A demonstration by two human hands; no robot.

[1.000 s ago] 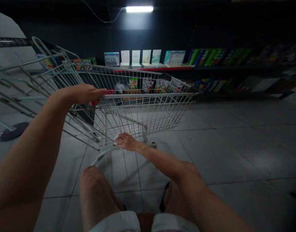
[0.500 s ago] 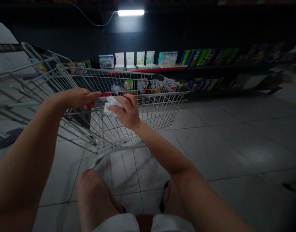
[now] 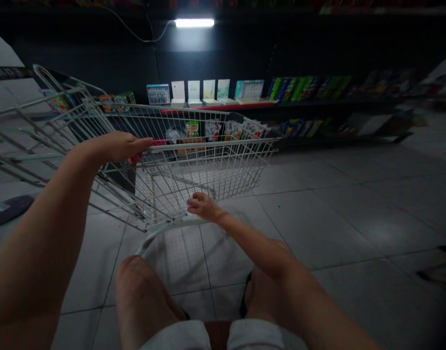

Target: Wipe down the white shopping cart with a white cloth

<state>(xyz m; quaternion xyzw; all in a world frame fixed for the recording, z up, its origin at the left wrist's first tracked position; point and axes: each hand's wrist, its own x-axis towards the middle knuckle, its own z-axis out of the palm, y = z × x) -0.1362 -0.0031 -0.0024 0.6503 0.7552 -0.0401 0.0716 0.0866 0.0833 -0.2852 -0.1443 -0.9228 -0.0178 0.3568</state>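
Observation:
My left hand point(image 3: 115, 147) wraps over the top wire rim of a white wire shopping cart point(image 3: 215, 146), its fingertips curling under the rail. My right hand point(image 3: 203, 206) hangs low over the rear of the basket, just above the curved cart handle point(image 3: 168, 226). Its fingers are loosely curled and nothing shows in them. No white tissue is visible anywhere in this view. The basket's wire mesh looks bare where I can see it, though the dim light hides fine detail.
Beyond the cart, low dark shelves point(image 3: 317, 104) hold books and packaged goods point(image 3: 212, 130). Grey floor tiles point(image 3: 335, 218) spread to the right. A dark slipper point(image 3: 8, 210) lies on the floor at left. My knees point(image 3: 143, 291) and white shorts point(image 3: 179, 338) sit below.
My right hand has dropped from above the basket's top rim back towards the handle, and the white tissue it held is gone from view. My left hand stays on the rim.

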